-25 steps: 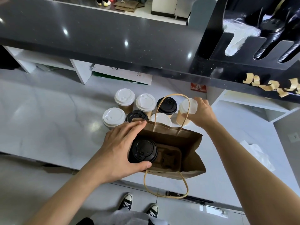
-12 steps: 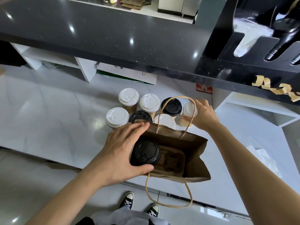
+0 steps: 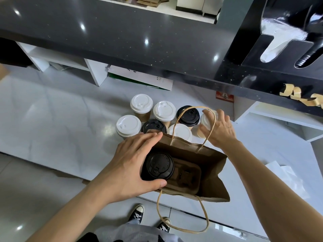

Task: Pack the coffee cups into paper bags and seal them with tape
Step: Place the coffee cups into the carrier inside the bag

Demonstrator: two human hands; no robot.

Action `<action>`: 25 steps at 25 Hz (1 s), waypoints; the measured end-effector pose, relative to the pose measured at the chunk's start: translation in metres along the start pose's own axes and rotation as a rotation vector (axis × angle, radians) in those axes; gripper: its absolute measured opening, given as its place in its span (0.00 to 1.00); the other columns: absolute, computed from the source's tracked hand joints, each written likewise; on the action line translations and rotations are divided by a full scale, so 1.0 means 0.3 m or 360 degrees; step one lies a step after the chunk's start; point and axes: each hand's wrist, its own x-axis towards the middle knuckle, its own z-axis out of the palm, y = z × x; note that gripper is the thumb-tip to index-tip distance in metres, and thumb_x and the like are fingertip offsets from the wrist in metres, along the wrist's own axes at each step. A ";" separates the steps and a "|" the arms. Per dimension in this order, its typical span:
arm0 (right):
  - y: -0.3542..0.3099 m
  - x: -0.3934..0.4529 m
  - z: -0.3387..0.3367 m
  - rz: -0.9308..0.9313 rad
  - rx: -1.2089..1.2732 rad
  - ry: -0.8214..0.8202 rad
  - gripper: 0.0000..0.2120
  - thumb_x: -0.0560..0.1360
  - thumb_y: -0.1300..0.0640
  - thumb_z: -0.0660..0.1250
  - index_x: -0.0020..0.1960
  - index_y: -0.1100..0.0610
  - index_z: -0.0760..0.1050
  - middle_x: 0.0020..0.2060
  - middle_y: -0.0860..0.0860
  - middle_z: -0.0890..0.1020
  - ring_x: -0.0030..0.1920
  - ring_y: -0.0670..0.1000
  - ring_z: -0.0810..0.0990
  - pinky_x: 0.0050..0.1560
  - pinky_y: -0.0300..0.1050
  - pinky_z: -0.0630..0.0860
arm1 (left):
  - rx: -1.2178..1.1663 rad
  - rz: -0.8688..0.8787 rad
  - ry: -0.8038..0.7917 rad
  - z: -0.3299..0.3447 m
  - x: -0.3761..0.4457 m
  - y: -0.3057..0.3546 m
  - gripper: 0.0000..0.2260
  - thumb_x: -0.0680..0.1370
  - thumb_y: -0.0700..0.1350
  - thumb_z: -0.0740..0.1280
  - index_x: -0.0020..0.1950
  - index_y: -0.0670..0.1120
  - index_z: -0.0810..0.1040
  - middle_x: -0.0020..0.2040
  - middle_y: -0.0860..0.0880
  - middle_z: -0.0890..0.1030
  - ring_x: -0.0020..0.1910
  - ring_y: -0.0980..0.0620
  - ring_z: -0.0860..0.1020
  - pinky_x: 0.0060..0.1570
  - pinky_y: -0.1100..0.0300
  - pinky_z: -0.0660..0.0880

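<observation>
My left hand point(image 3: 125, 167) is cupped round the black-lidded cup point(image 3: 158, 166) that sits in the near-left well of the pulp cup carrier point(image 3: 187, 175) inside the open brown paper bag point(image 3: 212, 169), fingers curled along its far side and the thumb closed against its near side, so I have it steadied and the bag mouth held wide at the same time. My right hand point(image 3: 219, 130) is over behind the bag, fingers and thumb wrapped round the white-lidded cup point(image 3: 207, 119) at the right end of the group of lidded cups point(image 3: 153, 117) standing on the white counter point(image 3: 57, 119); whether that cup is off the counter yet I cannot tell. The far twine handle point(image 3: 194, 126) arches right across my path, in front of that cup and my fingers, and I judge it the main thing to mind: I would lift the cup straight up clear of its neighbours first, then bring it over the top of the handle loop rather than through it. The empty well to the right of the seated cup is the target, I think, and I would lower the cup upright and let the left hand keep the carrier from shifting until the base settles.
</observation>
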 end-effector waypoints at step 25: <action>0.011 -0.016 0.030 0.0006 -0.0076 0.0306 0.22 0.83 0.44 0.49 0.54 0.55 0.77 0.53 0.60 0.76 0.52 0.65 0.75 0.50 0.61 0.76 | -0.0022 -0.0001 0.0011 0.006 0.001 0.004 0.47 0.68 0.70 0.69 0.82 0.62 0.50 0.78 0.67 0.52 0.78 0.63 0.50 0.78 0.55 0.53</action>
